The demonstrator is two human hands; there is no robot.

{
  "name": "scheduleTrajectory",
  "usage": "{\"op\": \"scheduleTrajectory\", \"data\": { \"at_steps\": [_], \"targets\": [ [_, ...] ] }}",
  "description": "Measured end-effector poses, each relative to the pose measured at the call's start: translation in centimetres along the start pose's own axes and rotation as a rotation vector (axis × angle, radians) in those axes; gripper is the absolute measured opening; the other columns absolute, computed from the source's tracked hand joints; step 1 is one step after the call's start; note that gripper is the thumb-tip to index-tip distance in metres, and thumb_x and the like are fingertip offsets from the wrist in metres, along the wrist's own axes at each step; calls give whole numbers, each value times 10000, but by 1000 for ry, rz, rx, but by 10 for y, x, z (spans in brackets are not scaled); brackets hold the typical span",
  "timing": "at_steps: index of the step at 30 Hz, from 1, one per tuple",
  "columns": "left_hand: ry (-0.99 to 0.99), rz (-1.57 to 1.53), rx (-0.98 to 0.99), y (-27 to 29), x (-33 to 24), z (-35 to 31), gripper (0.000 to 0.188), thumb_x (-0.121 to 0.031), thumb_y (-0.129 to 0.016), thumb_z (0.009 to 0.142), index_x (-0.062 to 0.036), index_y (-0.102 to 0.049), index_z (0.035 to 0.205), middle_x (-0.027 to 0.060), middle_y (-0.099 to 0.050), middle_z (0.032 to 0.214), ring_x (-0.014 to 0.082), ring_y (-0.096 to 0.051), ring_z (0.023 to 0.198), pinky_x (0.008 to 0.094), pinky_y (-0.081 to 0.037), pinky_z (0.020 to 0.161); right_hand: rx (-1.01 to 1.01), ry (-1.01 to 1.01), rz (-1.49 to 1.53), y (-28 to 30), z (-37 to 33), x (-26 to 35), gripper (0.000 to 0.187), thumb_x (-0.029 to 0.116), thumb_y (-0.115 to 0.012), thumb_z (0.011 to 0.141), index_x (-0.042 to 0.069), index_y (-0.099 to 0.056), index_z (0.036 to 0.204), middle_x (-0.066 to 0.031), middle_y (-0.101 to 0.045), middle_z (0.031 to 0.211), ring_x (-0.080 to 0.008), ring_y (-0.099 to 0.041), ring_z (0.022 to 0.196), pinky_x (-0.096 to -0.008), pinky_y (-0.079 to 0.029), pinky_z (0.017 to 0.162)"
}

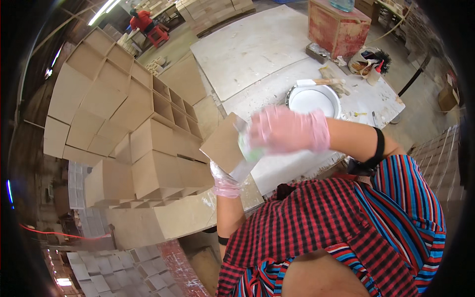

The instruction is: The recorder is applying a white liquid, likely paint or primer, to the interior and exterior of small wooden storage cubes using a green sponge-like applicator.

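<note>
Stacked brown boxes [138, 143] stand left of a white table [257, 54]. The left hand [225, 183] grips a brown board [223, 147]; the blurred right hand's [289, 129] grip is unclear.

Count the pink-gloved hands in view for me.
2. The left hand grips the lower edge of a brown square board from below. The right hand, motion-blurred, is over the board's right edge. The distant person's hands are too small to tell.
</note>
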State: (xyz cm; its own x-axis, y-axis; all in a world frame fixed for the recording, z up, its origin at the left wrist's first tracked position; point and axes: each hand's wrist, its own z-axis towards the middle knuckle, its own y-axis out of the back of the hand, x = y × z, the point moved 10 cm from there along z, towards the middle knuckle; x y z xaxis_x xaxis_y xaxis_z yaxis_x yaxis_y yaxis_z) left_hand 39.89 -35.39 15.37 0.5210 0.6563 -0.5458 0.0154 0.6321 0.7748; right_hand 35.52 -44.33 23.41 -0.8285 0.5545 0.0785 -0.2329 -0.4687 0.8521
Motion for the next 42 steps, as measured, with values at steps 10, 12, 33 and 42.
{"op": "scheduleTrajectory", "data": {
  "at_steps": [10, 12, 33, 42],
  "targets": [
    [312, -1235, 59, -37, 43, -25, 396, -299, -452, 924, -54, -466, 1235, 99, -560, 1129, 227, -551, 1008, 343, -473, 846, -111, -148, 14, 2, 19, -36, 224, 270, -654, 715, 157, -636, 908, -54, -604, 894, -222, -574, 852, -342, -487, 729],
    [89, -525, 140, -35, 31, -19, 415, -317, -447, 924, -51, -459, 1244, 98, -555, 1142, 228, -545, 1027, 347, -467, 857, -31, -99, -19, -3, 8, -12, 223, 273, -654, 716, 158, -635, 906, -54, -604, 893, -224, -574, 856, -344, -486, 739],
    [-54, -1821, 445, -36, -20, -15, 390, -266, -363, 958, -68, -377, 1294, 89, -478, 1241, 204, -502, 1106, 334, -431, 942, -67, -57, 101, 0, 38, -22, 251, 235, -644, 710, 168, -610, 949, -51, -581, 942, -245, -582, 849, -380, -502, 688],
    [-37, -1222, 270, -53, 39, -38, 386, -221, -381, 953, -37, -382, 1292, 103, -442, 1307, 195, -482, 1137, 354, -406, 965, 173, 55, 227, -23, 47, 32, 234, 209, -628, 709, 128, -650, 928, -52, -622, 919, -269, -598, 866, -373, -501, 747]
  ]
}}
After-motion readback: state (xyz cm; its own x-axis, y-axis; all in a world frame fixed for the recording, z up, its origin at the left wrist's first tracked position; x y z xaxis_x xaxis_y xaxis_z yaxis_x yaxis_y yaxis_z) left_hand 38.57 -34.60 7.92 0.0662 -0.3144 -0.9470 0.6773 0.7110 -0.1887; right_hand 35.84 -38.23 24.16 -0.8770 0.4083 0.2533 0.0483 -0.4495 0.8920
